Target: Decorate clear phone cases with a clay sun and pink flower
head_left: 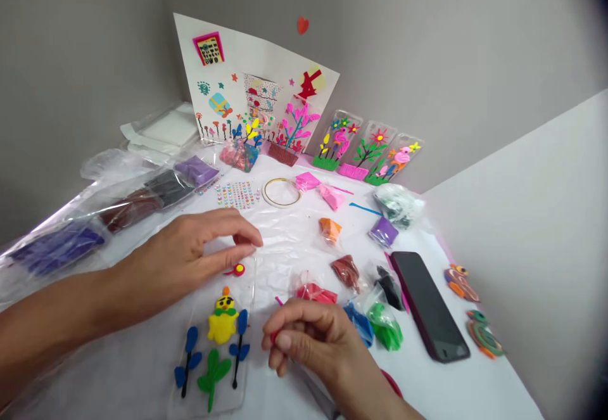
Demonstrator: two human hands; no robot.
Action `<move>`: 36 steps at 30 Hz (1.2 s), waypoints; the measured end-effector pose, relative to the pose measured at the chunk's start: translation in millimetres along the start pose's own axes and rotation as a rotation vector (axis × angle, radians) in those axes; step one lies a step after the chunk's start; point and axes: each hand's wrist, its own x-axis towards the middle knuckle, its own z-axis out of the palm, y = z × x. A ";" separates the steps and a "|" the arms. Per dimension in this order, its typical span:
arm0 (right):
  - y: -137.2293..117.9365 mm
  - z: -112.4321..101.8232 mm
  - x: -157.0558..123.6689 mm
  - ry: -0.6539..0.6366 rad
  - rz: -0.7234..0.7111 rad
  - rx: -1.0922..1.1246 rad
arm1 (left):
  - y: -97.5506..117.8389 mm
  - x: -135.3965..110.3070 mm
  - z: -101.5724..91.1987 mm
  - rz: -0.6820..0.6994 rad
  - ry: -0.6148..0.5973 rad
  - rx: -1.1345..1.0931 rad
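Note:
A clear phone case (199, 309) lies flat before me, decorated with a yellow clay chick (222, 326), blue-leaved stems (240, 348) and a green clay plant (213, 375). Near its top sits a red dot with a yellow centre (239, 270). My left hand (204, 246) arches over the case's upper end, thumb and index tips close together; whether anything is between them is hidden. To the right of the case, my right hand (316, 344) pinches a small red clay piece (274, 337) between thumb and fingers. Scissors (316, 394) lie partly hidden beneath that hand.
Wrapped clay packets, among them green (386, 328), brown (346, 272) and orange (329, 230), lie right of centre. A dark phone (430, 306) is beyond them. Gem stickers (237, 194) and a bangle (282, 192) lie farther back. Decorated cases (368, 147) lean against the wall.

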 end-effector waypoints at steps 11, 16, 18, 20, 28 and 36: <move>-26.9 8.8 -18.2 0.083 -0.181 -0.062 | 40.0 -28.5 39.8 0.218 -0.110 0.006; -35.0 20.0 -23.7 0.104 -0.230 -0.147 | 53.9 -32.2 39.6 0.270 -0.024 -0.016; -38.3 25.5 -22.3 0.119 -0.262 -0.171 | 56.4 -33.3 37.7 0.288 0.027 -0.016; -41.9 31.3 -19.6 0.129 -0.299 -0.185 | 57.0 -34.1 35.3 0.310 0.085 -0.019; -50.8 49.3 -11.3 0.108 -0.400 -0.226 | 60.6 -34.2 20.8 0.366 0.219 0.058; -47.9 52.5 0.1 0.114 -0.434 -0.226 | 54.7 -33.6 21.5 0.386 0.317 0.193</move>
